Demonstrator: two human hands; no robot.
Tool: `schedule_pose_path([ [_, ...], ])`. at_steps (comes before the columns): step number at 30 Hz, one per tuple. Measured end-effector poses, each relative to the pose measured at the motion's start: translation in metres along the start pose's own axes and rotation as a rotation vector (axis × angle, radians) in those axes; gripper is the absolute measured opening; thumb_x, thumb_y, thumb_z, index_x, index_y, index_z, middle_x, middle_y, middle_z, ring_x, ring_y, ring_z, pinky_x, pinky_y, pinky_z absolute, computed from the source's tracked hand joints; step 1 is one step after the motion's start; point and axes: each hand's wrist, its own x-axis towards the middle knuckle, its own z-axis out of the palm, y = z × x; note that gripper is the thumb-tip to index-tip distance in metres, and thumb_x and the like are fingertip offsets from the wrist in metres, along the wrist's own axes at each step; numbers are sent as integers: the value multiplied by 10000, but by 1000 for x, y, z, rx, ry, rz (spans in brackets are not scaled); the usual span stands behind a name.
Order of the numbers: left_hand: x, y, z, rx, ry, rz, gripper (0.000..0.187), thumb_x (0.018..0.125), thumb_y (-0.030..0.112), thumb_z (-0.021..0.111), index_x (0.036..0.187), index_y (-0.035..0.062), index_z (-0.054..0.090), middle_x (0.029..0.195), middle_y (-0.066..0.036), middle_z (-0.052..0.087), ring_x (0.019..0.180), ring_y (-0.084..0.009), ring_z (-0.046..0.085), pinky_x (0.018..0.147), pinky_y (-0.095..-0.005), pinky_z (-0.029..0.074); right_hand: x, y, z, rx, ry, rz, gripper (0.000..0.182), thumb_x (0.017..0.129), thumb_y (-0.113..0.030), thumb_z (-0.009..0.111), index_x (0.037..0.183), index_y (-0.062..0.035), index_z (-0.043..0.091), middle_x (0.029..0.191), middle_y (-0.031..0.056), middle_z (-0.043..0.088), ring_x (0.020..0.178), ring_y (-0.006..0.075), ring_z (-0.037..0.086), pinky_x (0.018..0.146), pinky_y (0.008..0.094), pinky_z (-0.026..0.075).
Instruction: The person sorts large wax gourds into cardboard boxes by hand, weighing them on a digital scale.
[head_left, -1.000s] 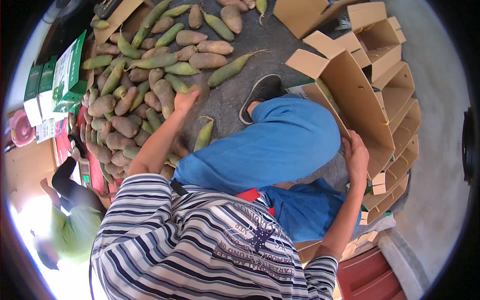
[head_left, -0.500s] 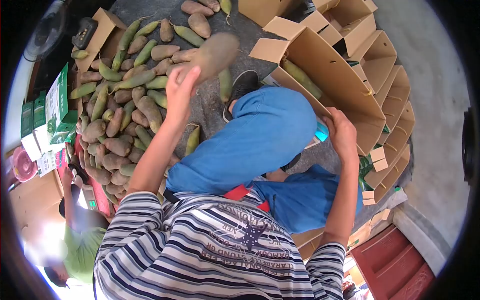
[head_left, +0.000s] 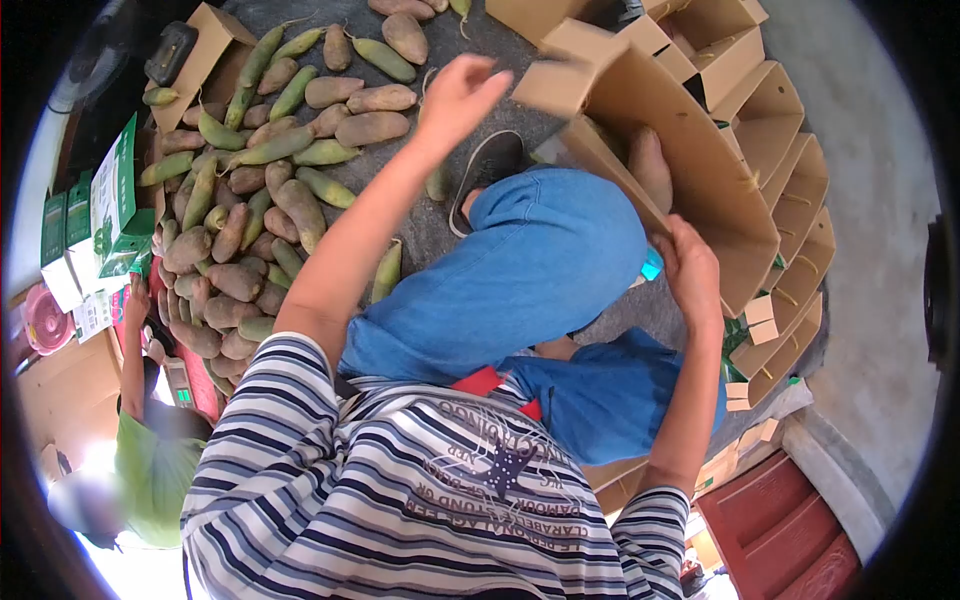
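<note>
My left hand [head_left: 462, 98] is raised between the root pile and the nearest box, slightly blurred, fingers apart and nothing in them. My right hand [head_left: 690, 268] grips the near edge of an open cardboard box [head_left: 705, 130] tilted beside my knee. Inside that box rests a brownish-pink root vegetable [head_left: 651, 170]; part of the interior is hidden by the near wall. To the left of my legs lies a big pile of brownish roots [head_left: 232, 282] mixed with long green radishes [head_left: 275, 148].
More open cardboard boxes [head_left: 790, 180] stand in a row on the right. A green-and-white carton [head_left: 115, 205] is at the left, near another person in a green shirt [head_left: 155, 470]. A single green radish [head_left: 387, 272] lies by my leg.
The large brownish root that was in my left hand has left it, and a brownish root now lies in the box. My left hand has moved right and up. My right hand stays on the box edge.
</note>
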Motion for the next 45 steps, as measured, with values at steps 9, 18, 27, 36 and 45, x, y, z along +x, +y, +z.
schedule_pose_path([
  [9, -113, -210, -38, 715, -299, -676, 631, 685, 390, 700, 1088, -64, 530, 1042, -244, 599, 955, -365, 589, 798, -408, 474, 0, -8, 2, -42, 45, 3, 223, 839, -157, 584, 1044, -72, 556, 926, 144, 601, 852, 341, 591, 714, 418, 474],
  [18, -110, -242, -4, 454, -250, -990, 612, 689, 428, 702, 1026, -68, 578, 923, -219, 629, 847, -303, 634, 746, -371, 498, 3, -87, -2, 770, 94, -243, 620, 923, -503, 327, 1291, -19, 443, 1353, 182, 409, 1274, 315, 362, 1064, 400, 238],
  [27, -67, -149, -33, -504, -45, -1255, 437, 762, 426, 643, 927, 28, 567, 742, -78, 607, 638, -179, 588, 526, -274, 461, -39, -88, 17, 1138, -108, 246, 533, 943, -428, 382, 1265, -6, 433, 1257, 162, 478, 1199, 272, 427, 1020, 357, 293],
  [36, -37, 45, -56, -269, -161, -245, 366, 856, 170, 586, 1169, -7, 516, 1039, -61, 585, 883, -127, 558, 778, -275, 439, -47, -154, -65, 1957, -117, -819, 400, 895, -257, 449, 977, 101, 610, 931, 214, 615, 856, 319, 582, 764, 367, 465],
  [45, 0, 174, 22, 216, -700, 456, 475, 754, 128, 626, 1199, 17, 501, 1102, -124, 568, 1032, -232, 548, 905, -318, 409, -77, -246, -76, 2682, 147, -1346, 456, 977, -254, 285, 1056, 113, 545, 981, 217, 579, 859, 248, 558, 690, 299, 448],
])
